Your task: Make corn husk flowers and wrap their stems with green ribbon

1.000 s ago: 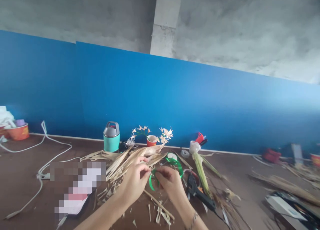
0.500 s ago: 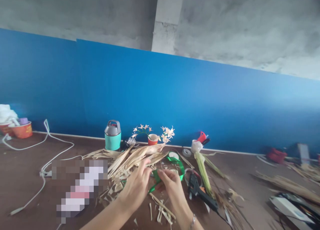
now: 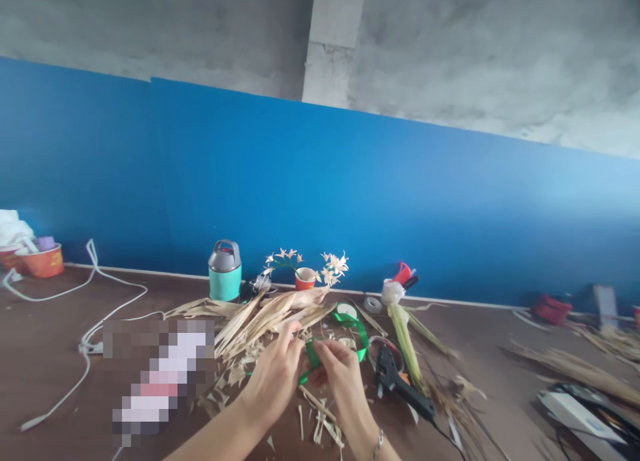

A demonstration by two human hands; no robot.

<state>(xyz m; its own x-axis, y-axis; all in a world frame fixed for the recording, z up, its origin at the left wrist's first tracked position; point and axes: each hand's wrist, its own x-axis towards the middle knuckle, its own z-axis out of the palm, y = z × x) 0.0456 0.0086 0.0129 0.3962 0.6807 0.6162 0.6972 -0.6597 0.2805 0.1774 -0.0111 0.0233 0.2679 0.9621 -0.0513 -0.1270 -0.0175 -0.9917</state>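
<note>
Green ribbon (image 3: 361, 334) runs from a roll with a white centre (image 3: 347, 310) in a loop down to my hands. My right hand (image 3: 336, 364) pinches the ribbon between thumb and forefinger. Close beside it on the left, my left hand (image 3: 280, 362) has its fingers curled together at the ribbon's end; what they hold is hidden. Dry husks (image 3: 280, 311) lie just beyond both hands, and small husk scraps (image 3: 325, 424) lie below them.
A black glue gun (image 3: 400, 384) lies right of my right hand, near a green stalk (image 3: 407, 344). Behind stand a turquoise flask (image 3: 225, 274), a cup (image 3: 305, 279) with white flowers, and a tape roll (image 3: 373, 305). White cables (image 3: 113, 314) cross the left side.
My right hand has shifted very slightly left, and the ribbon piece between the hands looks narrower and more folded. The left hand has hardly moved.
</note>
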